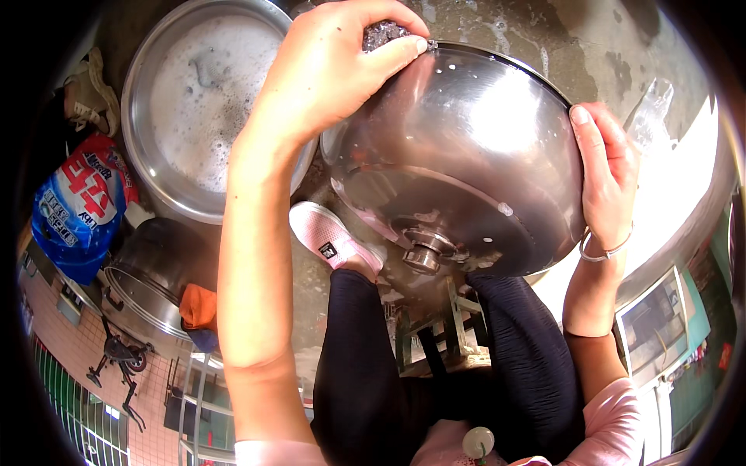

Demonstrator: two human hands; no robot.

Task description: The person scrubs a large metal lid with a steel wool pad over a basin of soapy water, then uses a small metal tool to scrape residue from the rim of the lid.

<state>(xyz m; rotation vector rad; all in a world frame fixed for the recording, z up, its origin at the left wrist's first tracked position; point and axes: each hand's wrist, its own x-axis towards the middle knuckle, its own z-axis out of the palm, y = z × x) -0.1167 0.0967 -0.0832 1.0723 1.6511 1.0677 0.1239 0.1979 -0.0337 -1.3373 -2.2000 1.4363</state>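
A deep, shiny steel pot lid [466,147] is tilted in front of me, its round knob [425,252] toward my knees. My left hand [334,58] is closed around a dark metallic scourer [382,35] at the lid's far left rim, its thumb stretched along the edge. At the right rim, my right hand [610,175] grips the lid, thumb on the outer side and the other fingers partly hidden. Left of the lid stands a wide steel basin [144,147] holding cloudy, foamy water.
A blue and red plastic bag [81,206] lies at the left, beside a steel pot [159,256] with an orange cloth [198,305] near it. Wet concrete floor [536,31] stretches beyond the lid. A clear plastic bag [653,109] lies at the far right.
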